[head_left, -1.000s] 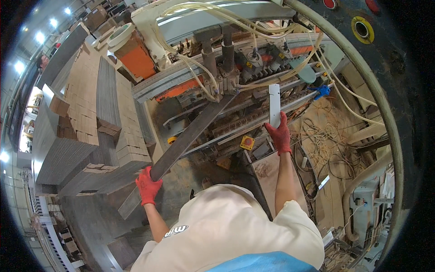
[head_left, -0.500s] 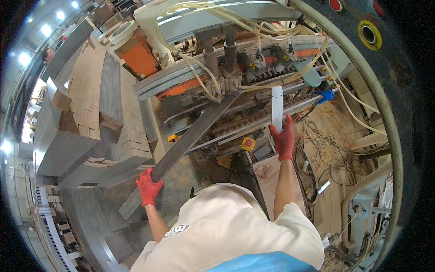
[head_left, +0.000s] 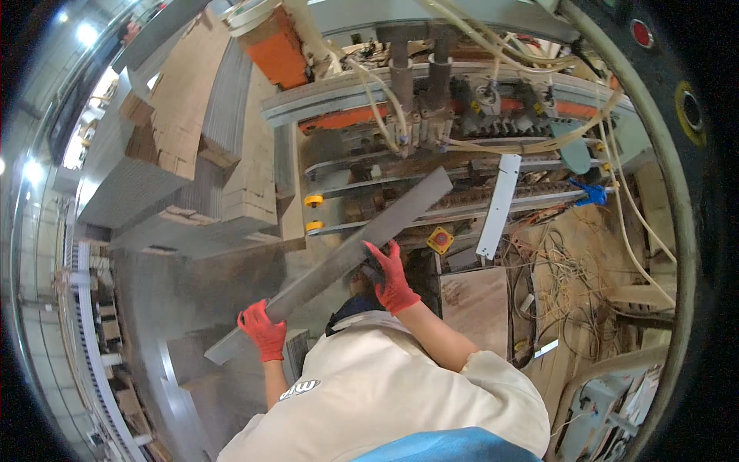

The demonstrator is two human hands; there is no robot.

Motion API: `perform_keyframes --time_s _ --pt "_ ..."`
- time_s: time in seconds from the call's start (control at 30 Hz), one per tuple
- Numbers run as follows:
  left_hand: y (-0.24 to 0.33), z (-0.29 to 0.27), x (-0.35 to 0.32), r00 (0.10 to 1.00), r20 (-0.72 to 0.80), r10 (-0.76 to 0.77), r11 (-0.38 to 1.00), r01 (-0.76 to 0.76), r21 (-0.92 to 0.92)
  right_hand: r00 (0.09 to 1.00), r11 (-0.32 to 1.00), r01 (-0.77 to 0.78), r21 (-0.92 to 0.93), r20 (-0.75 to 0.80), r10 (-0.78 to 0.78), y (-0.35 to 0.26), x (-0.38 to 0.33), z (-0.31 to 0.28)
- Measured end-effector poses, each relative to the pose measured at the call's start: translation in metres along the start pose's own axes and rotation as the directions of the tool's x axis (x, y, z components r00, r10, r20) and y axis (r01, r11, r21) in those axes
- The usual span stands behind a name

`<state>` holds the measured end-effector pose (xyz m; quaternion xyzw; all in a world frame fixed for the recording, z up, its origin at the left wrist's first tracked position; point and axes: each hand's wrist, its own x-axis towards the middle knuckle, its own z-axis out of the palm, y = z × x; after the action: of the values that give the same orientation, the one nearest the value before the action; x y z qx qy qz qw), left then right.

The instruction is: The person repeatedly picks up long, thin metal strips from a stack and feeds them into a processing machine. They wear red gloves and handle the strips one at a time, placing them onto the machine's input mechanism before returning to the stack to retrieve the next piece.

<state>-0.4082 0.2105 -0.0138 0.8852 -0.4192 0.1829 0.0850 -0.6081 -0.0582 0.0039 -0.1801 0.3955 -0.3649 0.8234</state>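
A long, narrow grey board (head_left: 331, 262) slants up to the right in front of my body. My left hand (head_left: 264, 331), in a red glove, is closed around its lower left part. My right hand (head_left: 392, 281), also gloved in red, is at the board's near edge around mid-length, its fingers apart; any contact under the board is hidden. A white strip with small holes (head_left: 499, 208) rests on the machine rails to the right, apart from both hands.
Tall stacks of grey-faced boards (head_left: 165, 185) stand at left. Ahead is a machine with metal rails (head_left: 462, 206), hoses and a yellow-and-red button box (head_left: 439, 241). Tangled cables (head_left: 573, 269) lie on the right, and a curved pipe frame (head_left: 654, 138) rises there.
My right hand has let go of the white strip and moved left to the grey board. The board's far end has come away from the machine head towards me. My view has shifted slightly.
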Motion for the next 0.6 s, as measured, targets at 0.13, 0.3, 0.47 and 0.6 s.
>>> perform_keyframes --time_s 0.13,0.3,0.47,0.6 --pt "-0.014 -0.004 -0.066 0.937 -0.342 0.068 0.981 0.0 0.195 0.983 0.977 -0.183 0.111 0.034 0.18 0.018 0.004 0.018" --pt "-0.029 -0.029 -0.123 0.894 -0.446 -0.043 0.92 0.21 0.332 0.957 0.972 -0.234 -0.039 0.165 0.237 0.043 -0.017 0.032" --pt "-0.064 -0.057 -0.212 0.871 -0.415 -0.262 0.835 0.421 0.356 0.934 0.974 -0.198 -0.114 0.279 0.223 0.085 -0.029 0.046" --pt "-0.076 -0.085 -0.344 0.781 -0.125 -0.612 0.733 0.62 0.281 0.948 0.876 -0.207 -0.436 0.132 0.29 0.128 -0.042 0.059"
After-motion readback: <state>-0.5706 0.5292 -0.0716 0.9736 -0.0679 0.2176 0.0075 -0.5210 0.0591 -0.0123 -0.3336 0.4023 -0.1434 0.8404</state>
